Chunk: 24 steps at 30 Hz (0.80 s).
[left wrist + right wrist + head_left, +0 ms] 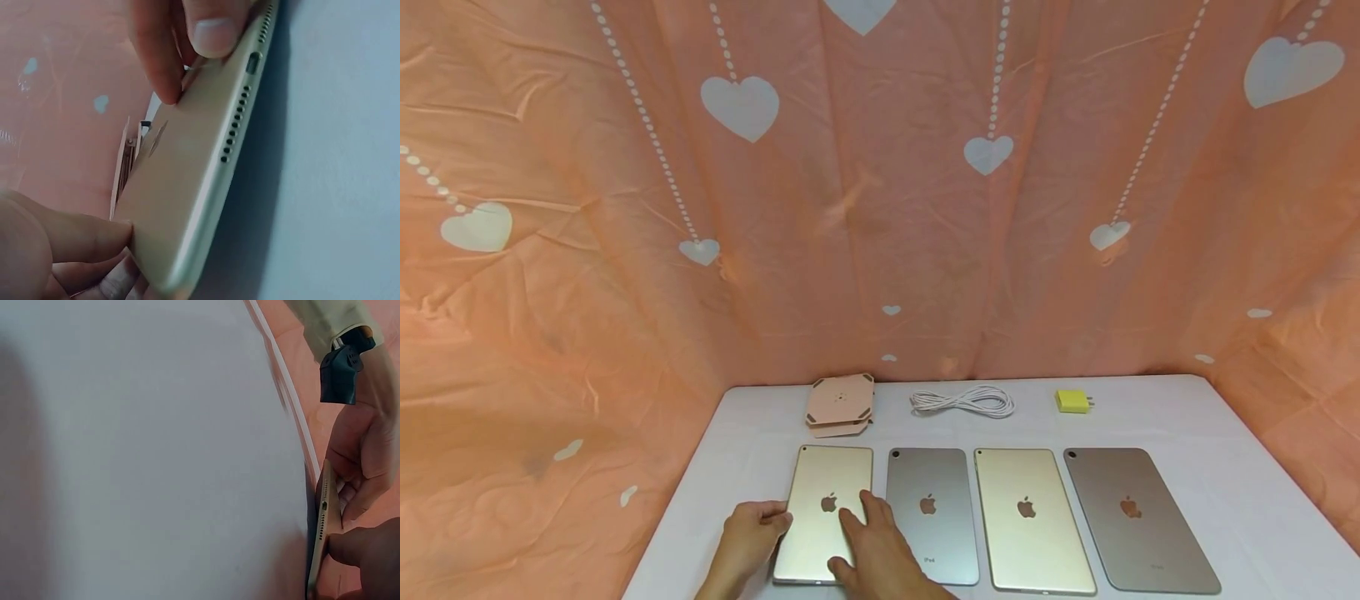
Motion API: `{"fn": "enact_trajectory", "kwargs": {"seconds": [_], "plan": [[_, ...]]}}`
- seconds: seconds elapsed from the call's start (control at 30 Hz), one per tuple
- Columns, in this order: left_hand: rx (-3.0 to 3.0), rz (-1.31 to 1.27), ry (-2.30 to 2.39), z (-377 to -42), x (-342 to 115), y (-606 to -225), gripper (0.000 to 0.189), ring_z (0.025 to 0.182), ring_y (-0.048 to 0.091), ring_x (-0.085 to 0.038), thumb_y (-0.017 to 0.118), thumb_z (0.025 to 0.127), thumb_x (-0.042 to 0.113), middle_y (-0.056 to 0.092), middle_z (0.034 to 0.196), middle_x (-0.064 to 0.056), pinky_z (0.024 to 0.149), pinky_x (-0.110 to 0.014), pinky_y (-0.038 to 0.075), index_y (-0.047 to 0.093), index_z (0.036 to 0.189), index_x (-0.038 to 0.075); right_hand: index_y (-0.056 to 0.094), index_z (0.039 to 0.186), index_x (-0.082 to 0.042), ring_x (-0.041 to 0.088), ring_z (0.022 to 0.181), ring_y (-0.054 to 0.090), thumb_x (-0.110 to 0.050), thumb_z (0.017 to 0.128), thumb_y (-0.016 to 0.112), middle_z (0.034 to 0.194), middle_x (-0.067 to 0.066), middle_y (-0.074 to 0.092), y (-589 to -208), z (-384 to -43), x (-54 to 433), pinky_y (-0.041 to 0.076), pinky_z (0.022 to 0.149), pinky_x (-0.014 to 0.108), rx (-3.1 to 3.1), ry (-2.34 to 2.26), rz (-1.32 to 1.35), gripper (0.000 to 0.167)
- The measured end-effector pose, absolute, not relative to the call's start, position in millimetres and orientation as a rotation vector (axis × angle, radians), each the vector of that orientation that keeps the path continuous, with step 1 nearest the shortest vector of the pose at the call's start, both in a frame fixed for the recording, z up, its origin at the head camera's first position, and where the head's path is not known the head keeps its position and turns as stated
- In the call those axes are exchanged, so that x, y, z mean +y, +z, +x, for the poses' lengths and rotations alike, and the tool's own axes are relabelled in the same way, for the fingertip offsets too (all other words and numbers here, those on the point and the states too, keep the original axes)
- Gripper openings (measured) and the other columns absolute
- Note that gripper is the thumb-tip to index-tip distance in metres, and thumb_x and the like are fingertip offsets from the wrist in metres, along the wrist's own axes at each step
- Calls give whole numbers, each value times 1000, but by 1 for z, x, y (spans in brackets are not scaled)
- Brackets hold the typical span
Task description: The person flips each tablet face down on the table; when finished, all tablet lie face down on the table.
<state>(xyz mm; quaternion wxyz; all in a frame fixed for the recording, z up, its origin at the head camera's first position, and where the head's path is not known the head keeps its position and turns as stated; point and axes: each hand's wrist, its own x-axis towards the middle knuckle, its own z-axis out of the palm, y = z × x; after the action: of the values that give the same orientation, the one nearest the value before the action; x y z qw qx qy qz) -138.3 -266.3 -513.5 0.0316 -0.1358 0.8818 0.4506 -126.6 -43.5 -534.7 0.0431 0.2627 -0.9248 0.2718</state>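
A gold iPad (808, 542) lies back up at the left end of a row, its logo showing. At its left edge my left hand (748, 533) pinches it, thumb on the back and fingers curled at the side. My right hand (883, 550) rests spread fingertips and thumb on the same back. In the left wrist view the speaker-hole edge of the gold iPad (181, 175) faces the camera, with a dark shadow beside it. The right wrist view catches that iPad (323, 506) edge-on between both hands.
To the right lie a silver-blue iPad (931, 533), another gold iPad (1037, 542) and a grey iPad (1142, 542). Behind them are a pink folded stand (841, 402), a coiled white cable (962, 402) and a yellow charger plug (1072, 402). A heart-printed orange curtain (850, 208) surrounds the white table (1240, 492).
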Motion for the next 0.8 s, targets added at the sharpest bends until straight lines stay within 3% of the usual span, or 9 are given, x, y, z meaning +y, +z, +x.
{"fn": "enact_trajectory", "kwargs": {"seconds": [0.23, 0.8], "plan": [[2892, -382, 1190, -138, -263, -510, 21, 78, 70, -14, 80, 92, 6, 79, 83, -2, 69, -34, 58, 82, 108, -6, 76, 126, -8, 42, 130, 62, -41, 88, 88, 143, 26, 63, -533, -129, -42, 64, 100, 45, -2811, 798, 834, 51], [2998, -357, 1119, -137, -255, -503, 14, 72, 66, -14, 81, 87, 1, 75, 75, -1, 62, -31, 56, 83, 99, -5, 78, 118, -9, 38, 123, 65, -44, 87, 88, 138, 24, 67, -535, -130, -40, 63, 98, 39, -2758, 717, 859, 48]]}}
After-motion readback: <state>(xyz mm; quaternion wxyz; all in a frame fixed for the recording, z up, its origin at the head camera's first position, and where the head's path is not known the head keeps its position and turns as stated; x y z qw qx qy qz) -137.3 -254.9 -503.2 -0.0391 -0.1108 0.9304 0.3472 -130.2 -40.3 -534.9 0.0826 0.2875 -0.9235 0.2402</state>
